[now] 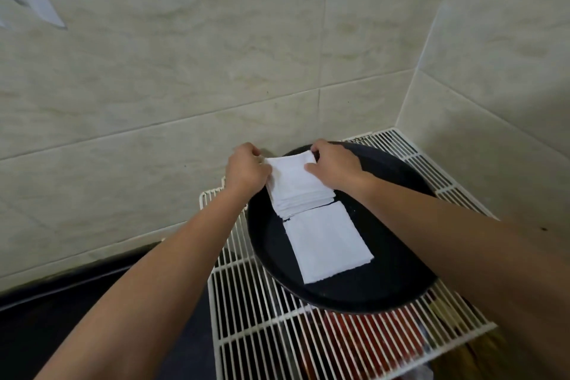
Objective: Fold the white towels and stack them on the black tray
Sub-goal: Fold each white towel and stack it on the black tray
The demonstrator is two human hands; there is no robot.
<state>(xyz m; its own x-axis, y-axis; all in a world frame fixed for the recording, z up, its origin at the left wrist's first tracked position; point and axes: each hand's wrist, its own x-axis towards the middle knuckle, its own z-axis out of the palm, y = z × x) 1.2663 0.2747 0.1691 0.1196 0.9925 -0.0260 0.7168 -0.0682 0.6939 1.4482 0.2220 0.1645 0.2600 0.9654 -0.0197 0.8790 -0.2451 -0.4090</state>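
A round black tray (385, 284) lies on a white wire rack. On its far half sits a stack of several folded white towels (297, 191). A single folded white towel (328, 242) lies flat on the tray just in front of that stack. My left hand (246, 171) grips the stack's left edge with curled fingers. My right hand (334, 165) pinches the top towel at its far right corner, thumb on the upper face. Both forearms reach in from below.
The white wire rack (262, 333) stands in a corner of tiled walls (216, 71). Red and brown items (364, 339) show through the rack's bars below. A dark surface (61, 311) lies to the left of the rack.
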